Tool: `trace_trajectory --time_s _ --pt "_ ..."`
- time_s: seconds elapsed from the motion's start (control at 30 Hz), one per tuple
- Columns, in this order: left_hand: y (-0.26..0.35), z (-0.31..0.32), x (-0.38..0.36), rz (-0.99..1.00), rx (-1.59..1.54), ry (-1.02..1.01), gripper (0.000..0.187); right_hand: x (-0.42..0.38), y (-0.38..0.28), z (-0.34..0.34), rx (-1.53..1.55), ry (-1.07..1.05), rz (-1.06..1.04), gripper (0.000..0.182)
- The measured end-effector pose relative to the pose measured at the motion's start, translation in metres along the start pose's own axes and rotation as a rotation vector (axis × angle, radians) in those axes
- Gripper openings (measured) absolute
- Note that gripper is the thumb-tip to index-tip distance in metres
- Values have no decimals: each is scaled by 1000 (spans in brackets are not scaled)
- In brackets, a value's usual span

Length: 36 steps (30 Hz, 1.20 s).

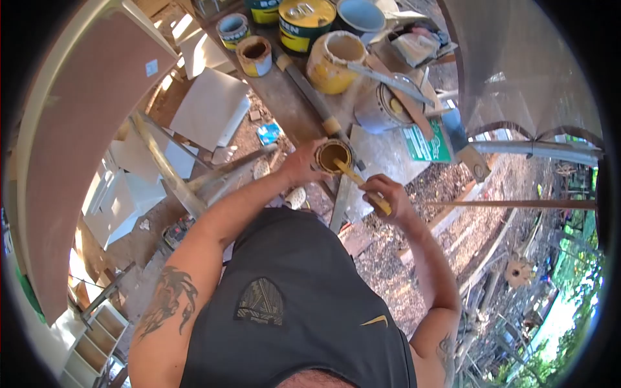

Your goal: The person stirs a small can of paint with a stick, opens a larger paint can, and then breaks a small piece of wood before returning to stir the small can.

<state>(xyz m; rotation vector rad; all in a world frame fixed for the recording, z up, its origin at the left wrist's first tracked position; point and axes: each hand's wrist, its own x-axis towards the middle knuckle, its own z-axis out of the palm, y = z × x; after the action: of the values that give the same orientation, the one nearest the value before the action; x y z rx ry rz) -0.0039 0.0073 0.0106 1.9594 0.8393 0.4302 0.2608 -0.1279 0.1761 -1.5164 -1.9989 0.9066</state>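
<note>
My left hand (303, 163) is wrapped round the side of a small open paint can (332, 142), which is tilted so its mouth faces me. Brownish-yellow paint coats its inside and rim. In my right hand (389, 195) is a flat yellow stick (352, 173), closed in the fingers, with its far end dipping into the can. Whether that end carries bristles or a blade is hidden. Just behind the can lies a dark rod (305, 90) with a tan end. To the right of the can is a grey board (381, 155) on the bench.
Several paint containers crowd the back, including a yellow-stained pot (323, 71), a lidded yellow-green can (304, 26) and a grey-white tin (375, 110). A brown curved panel (90, 110) stands at left. White boards (210, 107) lie below it. Wood chips (433, 249) cover the ground at right.
</note>
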Motion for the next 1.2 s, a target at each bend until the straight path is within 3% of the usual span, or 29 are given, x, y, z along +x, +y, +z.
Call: trace_trajectory --time_s 0.4,0.5,0.73,0.97,1.07,1.2 --pt "4 -3 -1 17 -12 17 119 -26 -6 -25 179 172 23 22" --pt "2 -2 -1 8 -13 16 119 -27 -7 -30 305 190 262 18" --pt "3 -2 0 13 -18 23 117 -6 4 3 656 332 422 30" --pt "1 1 1 12 -27 22 117 6 25 23 643 469 391 30" --pt "2 -1 2 9 -29 18 118 -3 29 15 420 426 355 28" --pt "3 -2 0 4 -8 18 118 -12 24 5 514 505 344 25"
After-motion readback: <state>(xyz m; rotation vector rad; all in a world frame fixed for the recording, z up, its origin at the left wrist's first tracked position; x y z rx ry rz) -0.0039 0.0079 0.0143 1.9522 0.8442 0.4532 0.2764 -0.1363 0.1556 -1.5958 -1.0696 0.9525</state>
